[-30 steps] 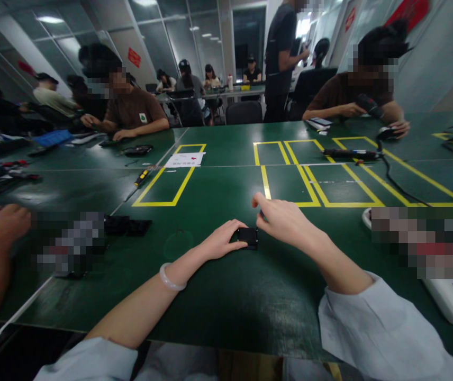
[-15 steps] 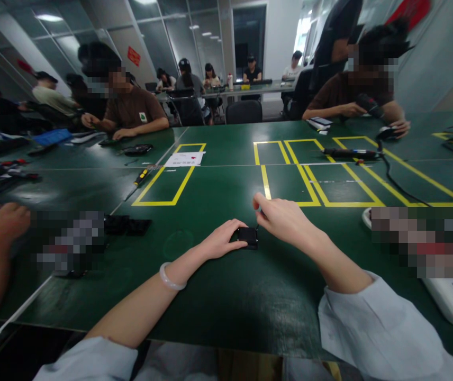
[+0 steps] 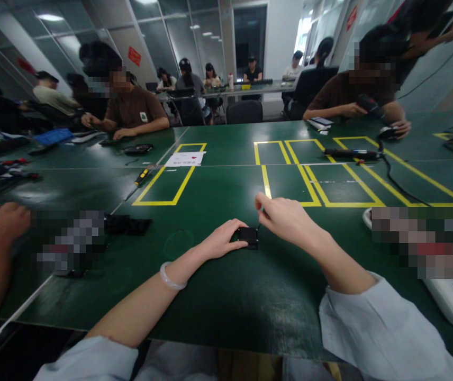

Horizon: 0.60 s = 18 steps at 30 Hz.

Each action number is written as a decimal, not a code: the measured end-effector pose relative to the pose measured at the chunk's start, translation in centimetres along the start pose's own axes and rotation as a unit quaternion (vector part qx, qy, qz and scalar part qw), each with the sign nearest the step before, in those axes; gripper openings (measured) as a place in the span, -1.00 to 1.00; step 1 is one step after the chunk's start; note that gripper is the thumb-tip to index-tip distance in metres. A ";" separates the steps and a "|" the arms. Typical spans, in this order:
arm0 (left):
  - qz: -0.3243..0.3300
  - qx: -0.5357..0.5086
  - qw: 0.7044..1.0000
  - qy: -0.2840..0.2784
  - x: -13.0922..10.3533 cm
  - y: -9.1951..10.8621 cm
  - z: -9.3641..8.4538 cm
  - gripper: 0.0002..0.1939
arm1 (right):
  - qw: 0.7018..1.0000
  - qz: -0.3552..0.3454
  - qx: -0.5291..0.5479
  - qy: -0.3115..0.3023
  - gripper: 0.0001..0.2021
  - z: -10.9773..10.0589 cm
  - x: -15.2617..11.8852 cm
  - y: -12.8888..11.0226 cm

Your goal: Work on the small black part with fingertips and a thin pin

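So my left hand (image 3: 225, 239) had thumb and fingers gripping a small black box (image 3: 247, 237) on the green table (image 3: 218, 296); right hand (image 3: 282, 217) was curled just beside it, 1 thin tool (image 3: 259, 226) pinched.

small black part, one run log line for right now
left hand: gripping small black part on green table | right hand: beside it, fingers curled, held item unclear
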State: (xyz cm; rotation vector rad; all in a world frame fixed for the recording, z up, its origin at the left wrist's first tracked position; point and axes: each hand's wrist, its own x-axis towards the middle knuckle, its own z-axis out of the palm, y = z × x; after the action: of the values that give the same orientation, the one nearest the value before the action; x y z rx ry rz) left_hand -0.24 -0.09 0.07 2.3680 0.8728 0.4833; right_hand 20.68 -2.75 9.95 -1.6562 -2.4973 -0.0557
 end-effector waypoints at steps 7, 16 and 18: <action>0.000 -0.002 1.000 0.002 0.0 0.0 0.0 -0.63 | 0.997 0.006 0.063 0.050 -0.81 -0.2 0.0 0.1; -0.007 -0.021 1.000 -0.012 0.5 0.5 0.6 -0.58 | 0.988 -0.016 0.145 0.047 -0.80 0.0 0.2 -0.9; -0.002 -0.034 0.999 -0.011 0.6 0.6 0.9 -0.58 | 0.991 -0.015 0.125 0.039 -0.80 0.1 0.2 -1.1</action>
State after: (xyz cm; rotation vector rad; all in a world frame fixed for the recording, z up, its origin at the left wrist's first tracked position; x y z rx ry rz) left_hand 0.97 -0.42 -0.17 2.3042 0.8378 0.4773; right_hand 19.56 -2.96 9.90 -1.4866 -2.3608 0.1778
